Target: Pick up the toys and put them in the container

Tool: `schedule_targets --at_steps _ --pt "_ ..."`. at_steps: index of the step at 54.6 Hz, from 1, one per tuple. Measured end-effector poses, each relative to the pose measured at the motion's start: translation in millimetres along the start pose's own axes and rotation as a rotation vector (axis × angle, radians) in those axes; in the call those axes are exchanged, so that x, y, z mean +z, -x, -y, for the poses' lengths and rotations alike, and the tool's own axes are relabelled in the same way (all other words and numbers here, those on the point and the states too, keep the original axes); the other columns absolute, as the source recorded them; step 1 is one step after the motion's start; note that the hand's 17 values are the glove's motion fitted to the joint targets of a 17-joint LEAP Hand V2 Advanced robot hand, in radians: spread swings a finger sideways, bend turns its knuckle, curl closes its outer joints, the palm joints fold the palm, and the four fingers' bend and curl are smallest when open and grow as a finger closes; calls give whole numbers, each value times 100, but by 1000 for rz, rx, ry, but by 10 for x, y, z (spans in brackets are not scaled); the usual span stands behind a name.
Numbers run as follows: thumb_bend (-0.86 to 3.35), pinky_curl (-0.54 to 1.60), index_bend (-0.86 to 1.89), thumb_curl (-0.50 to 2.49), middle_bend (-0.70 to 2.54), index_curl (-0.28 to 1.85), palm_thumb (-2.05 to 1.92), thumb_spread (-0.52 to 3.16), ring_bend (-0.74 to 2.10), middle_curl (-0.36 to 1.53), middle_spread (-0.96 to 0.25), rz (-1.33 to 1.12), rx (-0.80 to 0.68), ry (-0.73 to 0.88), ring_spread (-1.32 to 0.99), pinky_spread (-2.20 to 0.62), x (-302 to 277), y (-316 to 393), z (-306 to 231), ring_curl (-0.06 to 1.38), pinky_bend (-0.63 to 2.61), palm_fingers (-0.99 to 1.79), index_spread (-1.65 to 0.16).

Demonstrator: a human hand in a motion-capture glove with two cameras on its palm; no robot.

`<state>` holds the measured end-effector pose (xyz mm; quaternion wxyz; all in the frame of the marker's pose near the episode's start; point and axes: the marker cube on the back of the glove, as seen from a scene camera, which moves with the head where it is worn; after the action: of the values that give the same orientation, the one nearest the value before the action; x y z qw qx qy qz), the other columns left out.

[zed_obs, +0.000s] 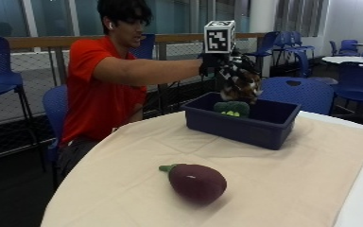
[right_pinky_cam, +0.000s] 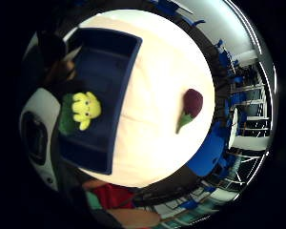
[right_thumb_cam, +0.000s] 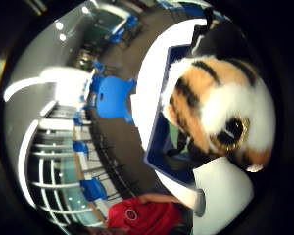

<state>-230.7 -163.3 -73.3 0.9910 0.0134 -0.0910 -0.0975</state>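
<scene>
In the outside view my gloved right hand [zed_obs: 222,65] grips an orange, black and white tiger plush [zed_obs: 242,86] just above the far side of the blue container [zed_obs: 244,126]. The same tiger plush [right_thumb_cam: 220,105] fills much of the thumb side palm view, over the container's rim [right_thumb_cam: 159,142]. A yellow and green plush toy [zed_obs: 232,109] lies inside the container [right_pinky_cam: 109,57], seen from above as the yellow toy [right_pinky_cam: 86,110]. A purple eggplant plush [zed_obs: 197,182] with a green stem lies on the cloth near the table's front; the eggplant [right_pinky_cam: 190,107] is well apart from the container.
A beige cloth [zed_obs: 307,179] covers the round table. Blue chairs [zed_obs: 298,92] stand behind the container and around the room. The person sits at the table's far left side.
</scene>
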Motion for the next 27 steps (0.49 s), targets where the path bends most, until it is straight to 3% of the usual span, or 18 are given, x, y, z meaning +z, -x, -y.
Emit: schedule_targets --at_steps 3,4,6,9,19,27 --pt "-4 38 18 64 8 41 51 104 61 28 -27 -7 -5 45 -42 -41 56 -6 -20 40 112 55 -42" --pt "-6 39 14 62 8 40 47 105 53 27 -24 -8 -9 57 -36 -36 71 -19 -30 39 113 27 -42" --pt "-7 45 8 59 10 41 40 108 46 28 -18 -23 -6 66 -26 -27 97 -69 -42 40 124 -2 -39" --pt "-8 44 5 54 11 35 30 109 35 26 -12 -40 8 55 -17 -18 112 -195 -61 35 132 -16 -38" --pt "-7 40 11 42 13 28 3 109 20 24 -4 -17 111 29 0 1 15 -914 -177 27 132 -24 -35" --pt "-5 37 12 37 12 26 -4 108 16 23 -2 -140 235 13 5 8 -42 -1625 -304 26 128 -25 -34"
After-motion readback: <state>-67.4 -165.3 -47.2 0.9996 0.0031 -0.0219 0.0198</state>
